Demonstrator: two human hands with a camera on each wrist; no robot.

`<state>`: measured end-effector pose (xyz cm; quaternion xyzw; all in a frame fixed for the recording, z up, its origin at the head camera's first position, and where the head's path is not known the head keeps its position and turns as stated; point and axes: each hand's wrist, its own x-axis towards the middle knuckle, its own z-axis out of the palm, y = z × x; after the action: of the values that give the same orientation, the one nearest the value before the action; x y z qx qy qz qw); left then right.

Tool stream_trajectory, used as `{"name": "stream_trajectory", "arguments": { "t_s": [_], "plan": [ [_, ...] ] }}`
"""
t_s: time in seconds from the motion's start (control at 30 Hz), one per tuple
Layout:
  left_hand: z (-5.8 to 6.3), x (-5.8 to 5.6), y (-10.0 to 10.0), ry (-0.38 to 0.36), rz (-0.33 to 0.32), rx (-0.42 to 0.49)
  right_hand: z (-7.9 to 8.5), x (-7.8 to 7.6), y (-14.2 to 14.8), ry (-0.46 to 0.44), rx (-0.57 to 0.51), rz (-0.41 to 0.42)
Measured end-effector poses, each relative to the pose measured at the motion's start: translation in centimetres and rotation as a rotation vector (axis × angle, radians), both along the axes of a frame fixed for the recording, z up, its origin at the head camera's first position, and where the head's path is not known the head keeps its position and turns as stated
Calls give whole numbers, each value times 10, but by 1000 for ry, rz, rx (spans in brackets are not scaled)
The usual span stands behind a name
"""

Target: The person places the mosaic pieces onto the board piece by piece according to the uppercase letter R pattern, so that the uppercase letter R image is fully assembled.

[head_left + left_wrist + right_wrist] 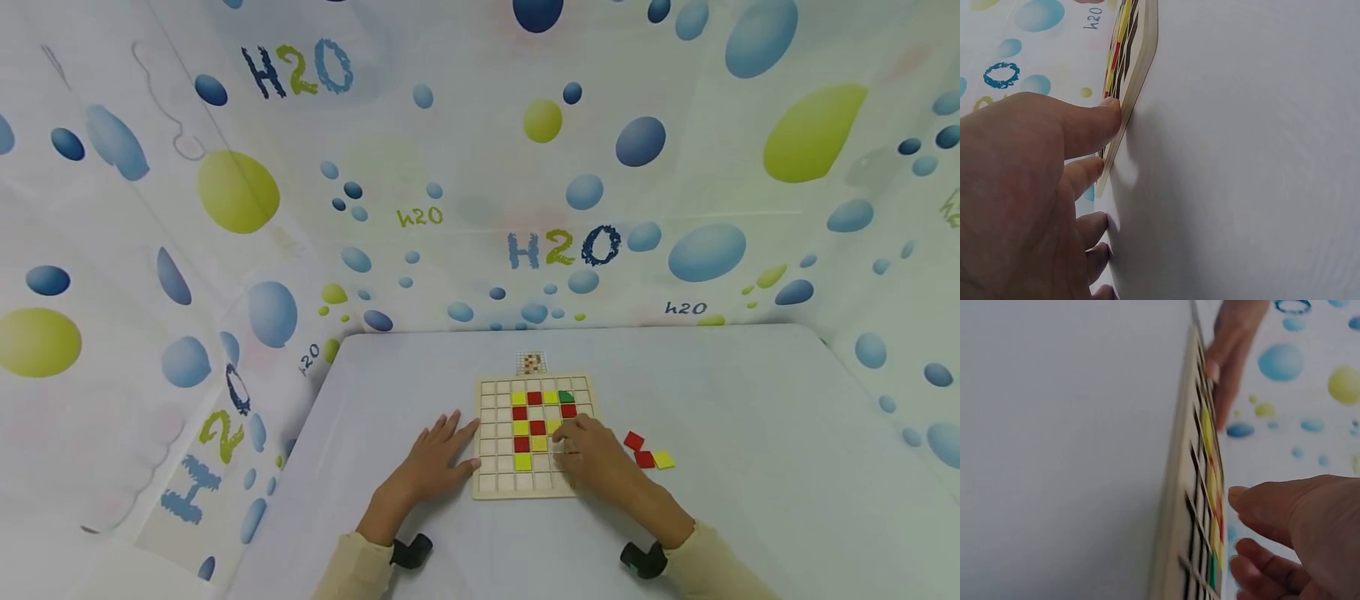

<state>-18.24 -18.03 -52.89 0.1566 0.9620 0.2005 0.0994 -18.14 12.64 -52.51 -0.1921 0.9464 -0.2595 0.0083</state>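
Observation:
A wooden grid board lies on the table, with red and yellow square tiles and a green piece with one rounded corner in its cells. My left hand rests at the board's left edge, fingers spread, thumb and index fingertips touching the rim. Over the right half of the board is my right hand, its fingertips right at a yellow tile. The right wrist view shows the thumb stretched out and the other fingers loosely bent, with nothing visible between them. This hand hides several cells beneath it.
Right of the board lie two loose red tiles and a yellow tile. A small printed card with a coloured grid pattern sits just behind the board. The white table meets a patterned backdrop at the back.

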Motion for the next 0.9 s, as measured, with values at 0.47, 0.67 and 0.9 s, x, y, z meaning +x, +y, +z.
{"name": "stream_trajectory", "arguments": {
  "t_s": [0.47, 0.67, 0.9],
  "plan": [
    [2, 1, 0, -5, -1, 4, 3, -20, 101, -128, 81, -228],
    [1, 1, -1, -2, -2, 2, -6, -29, 105, -129, -1, -156],
    [1, 2, 0, 9, -13, 7, -17, -31, 98, -135, -66, -131]
  ]
}}
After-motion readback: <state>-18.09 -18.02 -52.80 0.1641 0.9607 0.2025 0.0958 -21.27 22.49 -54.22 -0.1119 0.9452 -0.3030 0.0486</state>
